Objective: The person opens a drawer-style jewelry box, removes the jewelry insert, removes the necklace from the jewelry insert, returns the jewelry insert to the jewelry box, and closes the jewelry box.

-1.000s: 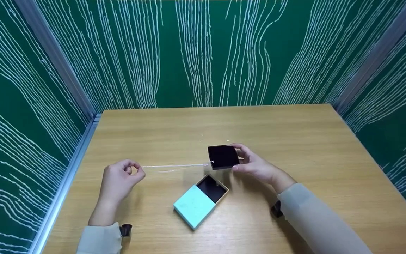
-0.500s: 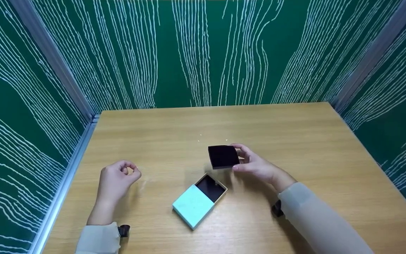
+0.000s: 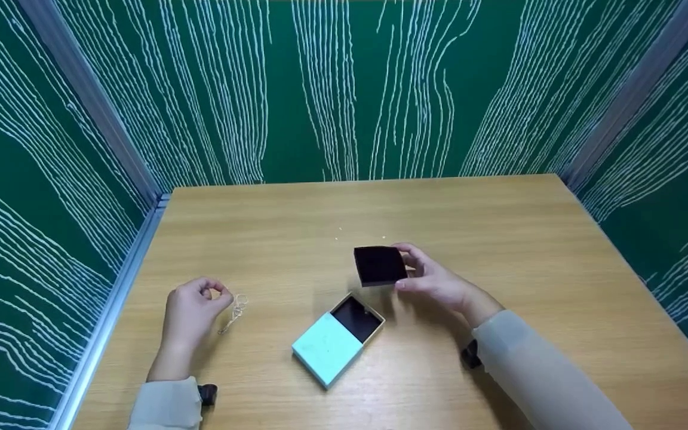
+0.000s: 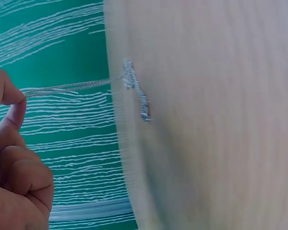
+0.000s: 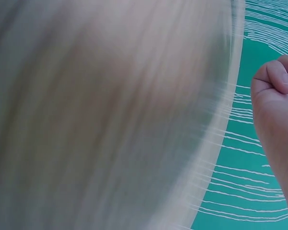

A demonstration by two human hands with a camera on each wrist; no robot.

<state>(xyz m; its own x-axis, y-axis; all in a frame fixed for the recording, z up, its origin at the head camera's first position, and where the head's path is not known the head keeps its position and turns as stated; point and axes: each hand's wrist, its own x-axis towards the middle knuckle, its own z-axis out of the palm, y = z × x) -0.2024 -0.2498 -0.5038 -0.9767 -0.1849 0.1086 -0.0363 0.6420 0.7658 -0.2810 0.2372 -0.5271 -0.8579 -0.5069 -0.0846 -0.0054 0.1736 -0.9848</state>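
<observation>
My left hand pinches a thin necklace between thumb and forefinger. In the left wrist view its doubled chain stretches from the fingertips to a sparkling silvery part. My right hand grips a black square box insert by its right side, tilted above the table. Only part of that hand shows in the right wrist view, and the insert is out of sight there. Between the hands lies a turquoise box, its dark-lined drawer slid partly out.
Everything is over a wooden table. A few tiny white specks lie on it beyond the insert. Green panels with white wavy lines stand around the back and sides, joined by metal posts.
The necklace, at first stretched from the left hand to the black insert, has come away from it and now hangs bunched beside the left fingers. The left hand has moved slightly left; the right stays nearly still.
</observation>
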